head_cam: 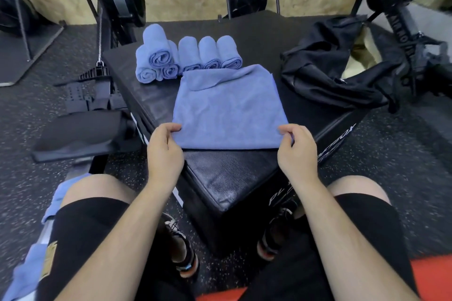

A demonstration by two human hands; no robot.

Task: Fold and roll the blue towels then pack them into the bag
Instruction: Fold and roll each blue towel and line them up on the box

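Observation:
A blue towel (pixel 230 110) lies spread flat on the black box (pixel 225 176) in front of me, its far edge bunched against the rolls. My left hand (pixel 163 146) pinches its near left corner. At the near right corner my right hand (pixel 297 149) pinches the cloth the same way. Several rolled blue towels (pixel 186 56) stand in a row and a small stack at the far side of the box. The black bag (pixel 335 68) sits crumpled at the box's right, its opening hard to make out.
More blue towels (pixel 31 264) hang beside my left leg on a rowing machine rail. Its seat (pixel 80 132) and footrests are at left. Other gym machines stand at the back and right on speckled rubber floor.

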